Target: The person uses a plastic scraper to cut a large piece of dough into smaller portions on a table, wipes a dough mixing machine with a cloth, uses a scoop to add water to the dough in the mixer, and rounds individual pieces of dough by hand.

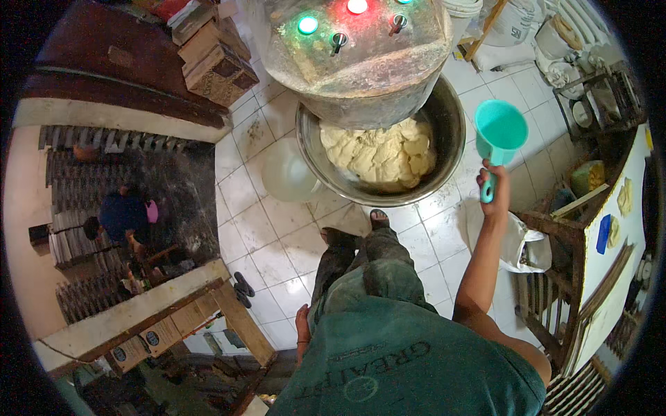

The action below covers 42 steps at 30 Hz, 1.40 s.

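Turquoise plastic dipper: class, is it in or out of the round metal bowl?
Out: the right hand holds the turquoise plastic dipper by its handle, right of the round metal bowl.

The tiled floor [260, 229] is white and has some stains, a white-topped wooden table [595, 277] stands at the right, and at the left, between two pale ledges [132, 116], lies a blackish floor [184, 201].

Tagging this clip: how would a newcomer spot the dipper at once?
Find the big metal bowl of pale dough below the machine. To its right, the right hand grips the dipper by its handle. Its turquoise colour sets it apart from the grey bowl and white floor tiles.
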Available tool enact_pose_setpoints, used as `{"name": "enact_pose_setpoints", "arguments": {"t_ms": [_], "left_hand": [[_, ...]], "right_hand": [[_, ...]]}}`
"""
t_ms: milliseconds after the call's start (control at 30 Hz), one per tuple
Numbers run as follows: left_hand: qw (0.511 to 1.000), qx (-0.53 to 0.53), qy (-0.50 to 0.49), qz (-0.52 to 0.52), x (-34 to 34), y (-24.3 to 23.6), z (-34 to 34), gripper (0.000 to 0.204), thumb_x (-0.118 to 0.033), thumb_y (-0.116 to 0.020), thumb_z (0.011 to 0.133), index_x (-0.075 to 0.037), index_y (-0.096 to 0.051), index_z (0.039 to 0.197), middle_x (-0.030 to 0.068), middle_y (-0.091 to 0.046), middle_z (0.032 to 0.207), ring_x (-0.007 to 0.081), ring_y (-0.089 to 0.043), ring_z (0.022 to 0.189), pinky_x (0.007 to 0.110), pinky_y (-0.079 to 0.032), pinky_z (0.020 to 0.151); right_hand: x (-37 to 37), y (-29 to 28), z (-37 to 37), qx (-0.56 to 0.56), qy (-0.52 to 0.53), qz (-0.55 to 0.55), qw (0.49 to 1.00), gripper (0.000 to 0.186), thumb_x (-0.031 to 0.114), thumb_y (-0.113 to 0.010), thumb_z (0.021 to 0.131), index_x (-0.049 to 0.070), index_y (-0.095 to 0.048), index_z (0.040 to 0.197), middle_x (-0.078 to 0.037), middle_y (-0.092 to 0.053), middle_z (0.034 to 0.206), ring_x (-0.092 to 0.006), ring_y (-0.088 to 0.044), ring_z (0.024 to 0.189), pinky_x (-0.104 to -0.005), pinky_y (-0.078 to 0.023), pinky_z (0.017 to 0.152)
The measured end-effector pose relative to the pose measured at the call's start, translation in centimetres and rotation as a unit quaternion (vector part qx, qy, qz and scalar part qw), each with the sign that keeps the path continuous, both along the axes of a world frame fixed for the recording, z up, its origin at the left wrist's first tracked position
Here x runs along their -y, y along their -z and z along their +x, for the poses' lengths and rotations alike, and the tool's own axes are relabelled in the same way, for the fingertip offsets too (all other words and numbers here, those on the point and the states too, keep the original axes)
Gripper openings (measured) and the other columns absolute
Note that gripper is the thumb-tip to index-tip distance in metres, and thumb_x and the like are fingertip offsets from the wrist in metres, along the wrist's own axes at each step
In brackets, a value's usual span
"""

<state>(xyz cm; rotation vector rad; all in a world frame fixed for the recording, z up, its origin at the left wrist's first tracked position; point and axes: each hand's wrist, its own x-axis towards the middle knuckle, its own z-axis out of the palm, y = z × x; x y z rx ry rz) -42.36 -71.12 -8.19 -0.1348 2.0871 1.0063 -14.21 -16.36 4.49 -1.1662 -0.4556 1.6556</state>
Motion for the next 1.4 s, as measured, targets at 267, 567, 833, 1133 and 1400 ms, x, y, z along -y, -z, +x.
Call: {"name": "enact_pose_setpoints", "arguments": {"t_ms": [267,567,833,1133,1400], "left_hand": [[0.998,-0.014,0.050,-0.018,-1.3,-1.0,-3.2,0.037,-0.027,-0.047,0.083,0.001,-0.051,0.107,0.0110,-0.056,0.097,0.0193,-0.051,0.092,0.030,-0.037,0.084],[0.988,0.120,-0.072,0.066,1.3,4.0,-13.8,0.035,-0.024,-0.047,0.082,-0.001,-0.049,0.108,0.0085,-0.055,0.095,0.0171,-0.051,0.087,0.028,-0.041,0.076],[0.975,0.151,-0.157,0.042,4.7,1.7,-27.3,0.034,-0.030,-0.048,0.081,-0.012,-0.046,0.110,0.0037,-0.054,0.099,0.0164,-0.051,0.087,0.033,-0.040,0.074],[0.957,0.226,-0.180,0.021,11.7,4.7,-32.7,0.036,-0.030,-0.044,0.082,-0.011,-0.043,0.113,0.0059,-0.052,0.105,0.0192,-0.050,0.094,0.036,-0.039,0.077],[0.948,0.232,-0.198,0.091,7.8,1.8,-32.5,0.038,-0.029,-0.048,0.081,-0.009,-0.042,0.113,0.0070,-0.051,0.104,0.0202,-0.048,0.096,0.036,-0.037,0.080]], "right_hand": [[2.8,-2.2,3.1,0.082,0.147,0.154,0.974,0.023,0.005,-0.047,0.075,0.004,-0.044,0.097,-0.007,-0.049,0.082,-0.0125,-0.045,0.057,-0.0237,-0.037,0.051],[5.5,11.0,-9.0,0.623,0.068,0.212,0.750,0.069,0.006,-0.048,0.074,0.005,-0.012,0.132,-0.017,-0.033,0.124,-0.0214,-0.037,0.108,-0.0295,-0.029,0.091],[4.2,9.3,-17.2,0.260,0.010,0.101,0.960,0.017,0.009,-0.046,0.080,0.008,-0.044,0.097,-0.002,-0.047,0.071,-0.0124,-0.047,0.056,-0.0259,-0.039,0.048],[27.0,1.4,-37.6,-0.064,-0.070,-0.132,0.987,0.050,0.009,-0.050,0.074,0.012,-0.032,0.121,-0.007,-0.047,0.098,-0.0179,-0.048,0.072,-0.0346,-0.043,0.065],[26.2,17.6,-50.6,-0.233,-0.196,-0.366,0.880,0.022,0.008,-0.051,0.076,-0.004,-0.043,0.093,-0.008,-0.049,0.074,-0.0164,-0.049,0.064,-0.0286,-0.044,0.062]]}}
